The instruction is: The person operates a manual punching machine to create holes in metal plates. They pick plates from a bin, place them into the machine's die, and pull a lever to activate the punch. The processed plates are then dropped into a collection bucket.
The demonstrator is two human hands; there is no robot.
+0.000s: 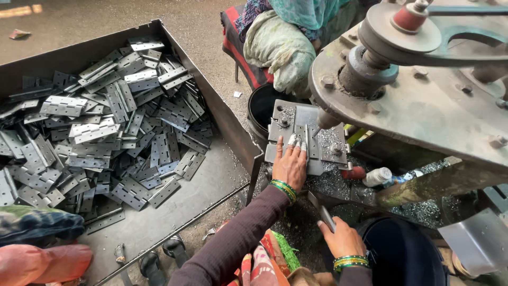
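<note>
Left hand (289,165) flat, fingers together, pressing a metal hinge (305,142) onto the press bed plate (286,117), under the machine's ram. Right hand (343,239) lower, closed around another hinge (322,212). Metal shavings (333,182) around the plate. Further left, steel tray (211,185) heaped with hinges (106,122).

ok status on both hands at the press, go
Left hand flat on press plate. Right hand grips a metal hinge. Shavings around the plate.
</note>
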